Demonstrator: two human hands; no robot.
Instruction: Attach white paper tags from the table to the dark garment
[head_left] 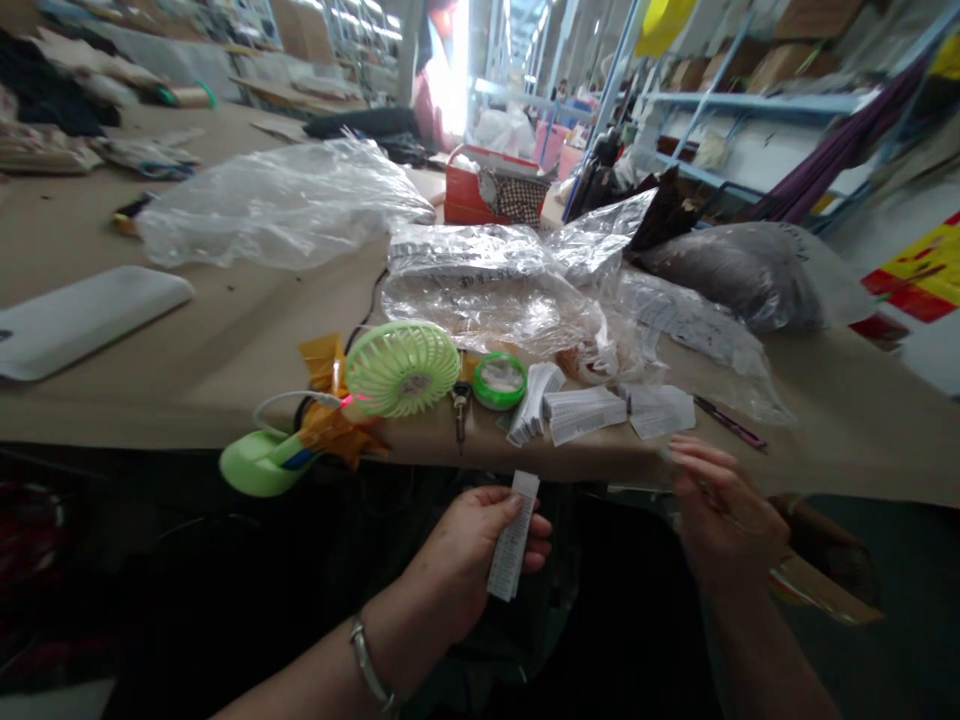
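Note:
My left hand [480, 545] is closed on a narrow strip of white printed labels [514, 540], pinched under the thumb below the table edge. To the right, my right hand [724, 515] is slightly blurred, its fingers loosely bent and apart from the thumb; I see nothing held in it. Its fingertips are near the right-hand label stack [661, 410] at the table's front edge. Beside that lie a middle label stack [585, 412] and a fanned left stack [537, 403]. A round green tin [500, 381] with whitish contents sits left of them.
A green fan [403, 369] stands at the front edge with a white cable and brown tape. Next to it lies a small screwdriver-like tool [460, 410]. A dark pen-like item [731, 423] is at right. Clear plastic bags [487, 290] and a red box [480, 187] lie behind.

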